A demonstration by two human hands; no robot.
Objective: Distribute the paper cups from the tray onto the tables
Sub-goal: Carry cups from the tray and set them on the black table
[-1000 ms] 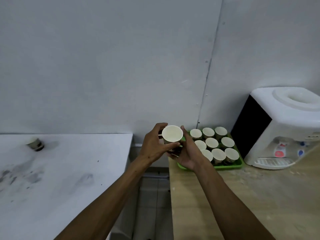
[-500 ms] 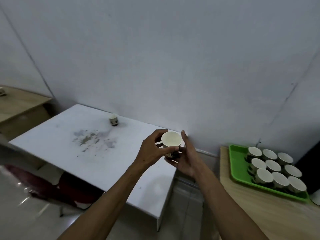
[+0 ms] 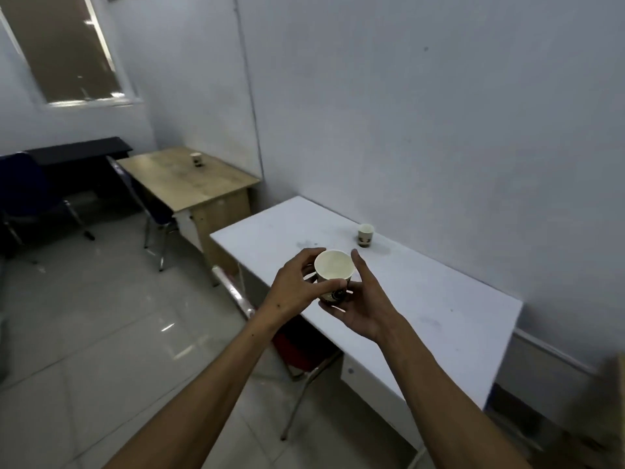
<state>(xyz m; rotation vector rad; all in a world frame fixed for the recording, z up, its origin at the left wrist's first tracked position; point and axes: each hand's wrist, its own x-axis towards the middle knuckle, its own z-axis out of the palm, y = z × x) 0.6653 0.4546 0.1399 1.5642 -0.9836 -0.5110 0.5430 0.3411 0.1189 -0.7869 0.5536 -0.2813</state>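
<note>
Cup (image 3: 334, 269) seemingly gripped between hands (image 3: 297, 292).

I can read no text from here: the dark print on the paper cup (image 3: 333, 282) I hold is too blurred to make out.

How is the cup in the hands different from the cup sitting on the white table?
The held cup is up in the air, gripped by the left hand and the right hand; the cup on the white table stands alone, with nothing touching it. The held cup looks bigger because it is closer to the camera, and you can see down into it; the other shows mostly its side. Both are pale paper cups with dark print low on the side, and both are upright.
</note>
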